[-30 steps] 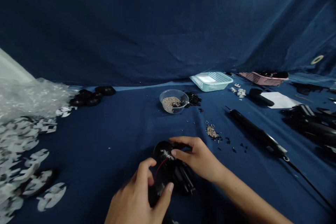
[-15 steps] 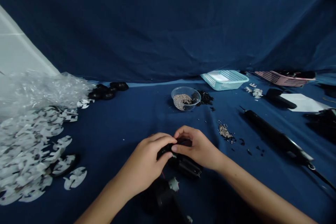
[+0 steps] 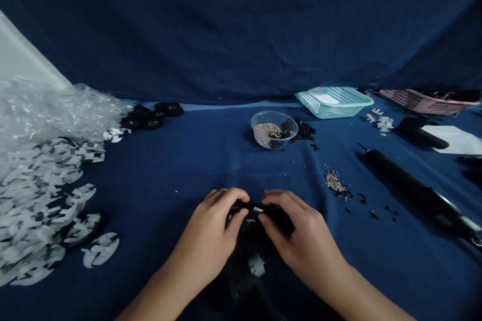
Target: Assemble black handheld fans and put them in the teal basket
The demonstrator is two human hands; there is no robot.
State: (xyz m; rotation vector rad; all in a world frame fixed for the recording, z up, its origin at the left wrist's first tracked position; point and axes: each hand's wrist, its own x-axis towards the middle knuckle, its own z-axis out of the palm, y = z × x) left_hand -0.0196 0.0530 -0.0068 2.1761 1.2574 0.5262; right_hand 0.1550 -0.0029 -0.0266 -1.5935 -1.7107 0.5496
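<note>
blue cloth covers the table; white cutouts lie left, a clear bowl of grains farther back, cloth hanging behind. near centre, left hand and right hand both pinch a black part with curled fingertips; it is dark, partly hidden.

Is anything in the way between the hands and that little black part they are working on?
No, nothing visible is in the way. The left hand and the right hand both have their fingertips closed on the black part, one from each side.
</note>
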